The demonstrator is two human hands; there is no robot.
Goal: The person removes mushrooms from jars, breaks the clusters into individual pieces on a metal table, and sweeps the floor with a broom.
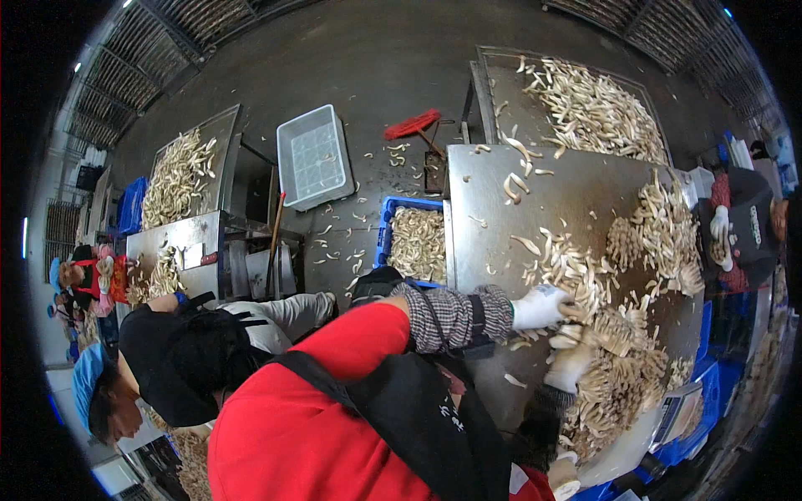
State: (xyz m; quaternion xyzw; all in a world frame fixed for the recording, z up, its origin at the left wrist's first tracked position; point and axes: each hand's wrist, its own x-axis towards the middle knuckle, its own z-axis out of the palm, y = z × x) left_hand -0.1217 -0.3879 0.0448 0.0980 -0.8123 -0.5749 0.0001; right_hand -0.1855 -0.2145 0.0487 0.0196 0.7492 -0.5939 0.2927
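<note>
1. On the steel table (543, 196), clumped mushrooms (618, 334) lie heaped beside my left hand (537, 307) and right hand (570, 369), handy, I judge, for short reaches.
2. My gloved left curls its fingers inward; the right sits close by, perhaps to steady. Fingertips blend with mushrooms, so I cannot tell what either pinches, if anything.
3. Just beside the table's edge, a blue crate (385, 238) holds loose mushrooms (418, 242), its low walls probably stopping spills.
4. Farther off, a translucent bin (311, 159) stands apart.
</note>
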